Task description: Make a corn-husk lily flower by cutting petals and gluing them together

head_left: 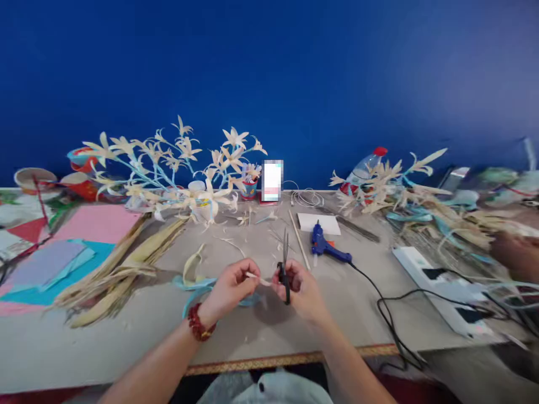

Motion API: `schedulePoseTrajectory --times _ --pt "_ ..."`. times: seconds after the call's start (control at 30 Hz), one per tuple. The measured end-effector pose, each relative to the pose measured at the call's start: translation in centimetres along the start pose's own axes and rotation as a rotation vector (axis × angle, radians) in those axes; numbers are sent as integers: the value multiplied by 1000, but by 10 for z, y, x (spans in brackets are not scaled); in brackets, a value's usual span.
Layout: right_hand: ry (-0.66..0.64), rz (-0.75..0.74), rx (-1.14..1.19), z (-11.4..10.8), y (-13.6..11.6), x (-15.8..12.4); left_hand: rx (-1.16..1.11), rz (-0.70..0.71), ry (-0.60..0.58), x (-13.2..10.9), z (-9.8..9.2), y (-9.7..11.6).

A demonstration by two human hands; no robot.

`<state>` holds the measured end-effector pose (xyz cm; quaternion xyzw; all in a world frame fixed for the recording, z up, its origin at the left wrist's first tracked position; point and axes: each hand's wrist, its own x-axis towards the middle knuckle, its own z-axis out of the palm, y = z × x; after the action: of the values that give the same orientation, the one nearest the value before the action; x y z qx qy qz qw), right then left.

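Between my two hands runs a small pale strip [261,280], perhaps a piece of dried husk. My left hand [236,285], with a red bead bracelet at its wrist, pinches one end of it. In my right hand [301,289] are black-handled scissors [285,269], blades pointing up and away from me; that hand's fingertips also touch the strip's other end. Below and behind my left hand lies a roll of light blue tape or ribbon [196,294], partly hidden. A curled pale husk piece [192,265] rests beside it.
Husk flowers on blue stems [168,163] stand at the back left. Dried husks [122,269] and coloured paper sheets [99,223] lie left. To the right are a blue glue gun [326,244], a stick [300,240], a power strip [438,297] with cables, and another person's hand [516,255].
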<state>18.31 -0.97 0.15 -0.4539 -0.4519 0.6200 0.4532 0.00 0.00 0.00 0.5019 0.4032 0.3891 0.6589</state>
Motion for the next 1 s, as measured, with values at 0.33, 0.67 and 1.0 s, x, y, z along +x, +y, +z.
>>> schedulePoseTrajectory --times 0.33,0.67,1.0 --pt "118 -82 137 20 5 -1 -142 122 65 0 10 0" --pt "-235 124 -74 -8 8 -28 -126 213 134 -1 5 9" --pt "-247 177 -147 -7 16 -32 -137 201 122 -1 6 7"
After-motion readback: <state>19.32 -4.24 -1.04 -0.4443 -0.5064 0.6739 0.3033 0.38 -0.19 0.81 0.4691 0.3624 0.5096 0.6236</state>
